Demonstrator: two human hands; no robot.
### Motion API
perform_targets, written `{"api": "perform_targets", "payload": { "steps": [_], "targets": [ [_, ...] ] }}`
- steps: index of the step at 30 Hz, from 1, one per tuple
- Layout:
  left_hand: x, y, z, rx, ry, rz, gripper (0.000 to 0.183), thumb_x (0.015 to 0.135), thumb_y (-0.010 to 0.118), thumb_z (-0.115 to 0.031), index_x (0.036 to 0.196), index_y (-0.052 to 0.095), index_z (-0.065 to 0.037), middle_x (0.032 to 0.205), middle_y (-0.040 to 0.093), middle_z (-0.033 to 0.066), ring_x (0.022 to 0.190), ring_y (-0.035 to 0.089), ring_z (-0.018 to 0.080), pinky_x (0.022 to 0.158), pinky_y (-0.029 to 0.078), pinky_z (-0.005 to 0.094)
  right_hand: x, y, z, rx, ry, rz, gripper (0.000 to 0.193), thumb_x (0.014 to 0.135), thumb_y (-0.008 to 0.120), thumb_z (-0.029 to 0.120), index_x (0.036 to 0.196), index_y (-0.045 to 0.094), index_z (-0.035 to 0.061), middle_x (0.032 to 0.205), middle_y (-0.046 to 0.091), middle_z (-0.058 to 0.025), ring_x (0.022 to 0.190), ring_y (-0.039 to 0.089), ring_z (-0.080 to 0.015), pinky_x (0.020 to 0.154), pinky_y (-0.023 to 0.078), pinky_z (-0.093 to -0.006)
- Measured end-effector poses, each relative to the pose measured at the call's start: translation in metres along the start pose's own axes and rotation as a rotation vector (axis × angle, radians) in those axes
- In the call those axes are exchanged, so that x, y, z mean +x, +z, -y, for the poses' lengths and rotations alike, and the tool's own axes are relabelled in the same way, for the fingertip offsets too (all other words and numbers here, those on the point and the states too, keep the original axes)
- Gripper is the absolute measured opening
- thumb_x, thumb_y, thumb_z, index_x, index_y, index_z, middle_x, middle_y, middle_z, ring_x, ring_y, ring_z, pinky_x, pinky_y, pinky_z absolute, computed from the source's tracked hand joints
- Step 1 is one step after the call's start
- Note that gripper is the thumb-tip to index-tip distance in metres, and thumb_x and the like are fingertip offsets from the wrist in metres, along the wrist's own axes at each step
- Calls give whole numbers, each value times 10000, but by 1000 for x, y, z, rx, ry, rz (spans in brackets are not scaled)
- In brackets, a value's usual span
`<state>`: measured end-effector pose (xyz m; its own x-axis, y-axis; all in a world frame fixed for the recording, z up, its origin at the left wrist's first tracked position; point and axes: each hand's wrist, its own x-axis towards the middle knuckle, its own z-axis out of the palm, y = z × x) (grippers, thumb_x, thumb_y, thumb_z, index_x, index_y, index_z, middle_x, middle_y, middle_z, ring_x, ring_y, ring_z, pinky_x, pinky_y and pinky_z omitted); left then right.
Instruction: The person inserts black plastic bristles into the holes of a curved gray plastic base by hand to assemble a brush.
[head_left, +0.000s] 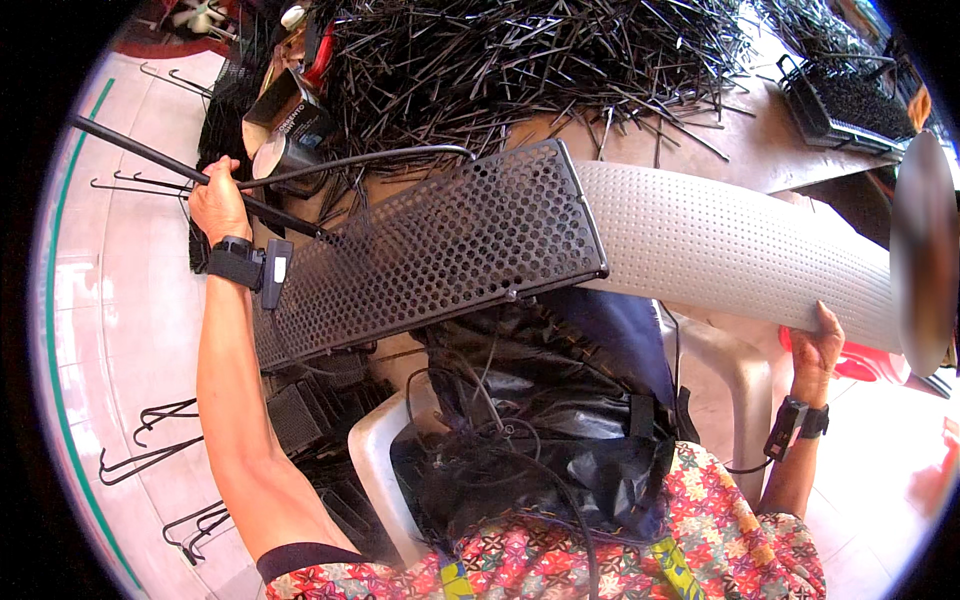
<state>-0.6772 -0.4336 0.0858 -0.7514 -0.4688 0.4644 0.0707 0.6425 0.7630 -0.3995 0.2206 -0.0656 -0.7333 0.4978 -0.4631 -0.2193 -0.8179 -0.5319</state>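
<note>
Floral cloth (pixel 740 545) fills the bottom of the frame. Upper left, left fingers (pixel 221 172) close round a black rod (pixel 140 145); right, right fingers (pixel 826 318) grip a pale dotted sheet (pixel 730 235) meeting the central black perforated box (pixel 450 235). Seemingly an aligning step; next calls for keeping both level. Black strips (pixel 540 70) heap the tabletop (pixel 748 135); pale floor (pixel 110 350) left.

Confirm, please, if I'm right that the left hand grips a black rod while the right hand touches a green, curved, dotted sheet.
Only the colour is wrong: the head view shows the right hand touching a pale grey, curved, dotted sheet.
</note>
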Motion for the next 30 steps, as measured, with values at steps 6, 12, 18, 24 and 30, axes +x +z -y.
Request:
{"api": "perform_targets", "payload": {
  "steps": [6, 12, 18, 24, 30],
  "targets": [
    [-8, 0, -8, -90, -19, -5, 257, 791, 549, -232, 765, 616, 15, 650, 570, 58, 510, 489, 122, 456, 410, 249, 10, 21, -26, -71, 65, 15, 320, 650, 505, -85, 960, 539, -12, 968, 571, -119, 943, 534, -254, 927, 377, -426],
    [-8, -6, -5, -62, 36, 75, 309, 809, 523, -281, 780, 610, 14, 621, 545, 51, 545, 500, 123, 515, 409, 258, 47, -6, -12, -145, 82, 124, 321, 639, 518, -73, 956, 532, -23, 952, 575, -111, 912, 546, -237, 907, 400, -394],
    [-9, -14, -7, 68, 52, 144, 386, 841, 483, -362, 813, 621, -3, 598, 516, 37, 569, 494, 124, 547, 395, 263, 50, 21, -25, -217, 88, 161, 303, 633, 519, -66, 930, 540, -11, 933, 579, -106, 889, 553, -242, 886, 415, -392],
    [-13, -13, -21, 66, -34, 200, 397, 844, 497, -396, 788, 620, -22, 743, 565, 37, 671, 465, 116, 661, 377, 262, 93, -12, -23, -193, 143, 252, 262, 637, 528, -60, 891, 556, -1, 893, 595, -89, 899, 555, -219, 880, 422, -389],
    [-16, -20, -17, 68, -3, 220, 405, 850, 496, -406, 801, 625, -25, 697, 544, 28, 649, 472, 107, 627, 377, 252, 17, 111, -105, -371, 481, 212, 195, 725, 575, 56, 918, 558, 32, 922, 599, -97, 909, 558, -258, 840, 441, -440]
  ]
}}
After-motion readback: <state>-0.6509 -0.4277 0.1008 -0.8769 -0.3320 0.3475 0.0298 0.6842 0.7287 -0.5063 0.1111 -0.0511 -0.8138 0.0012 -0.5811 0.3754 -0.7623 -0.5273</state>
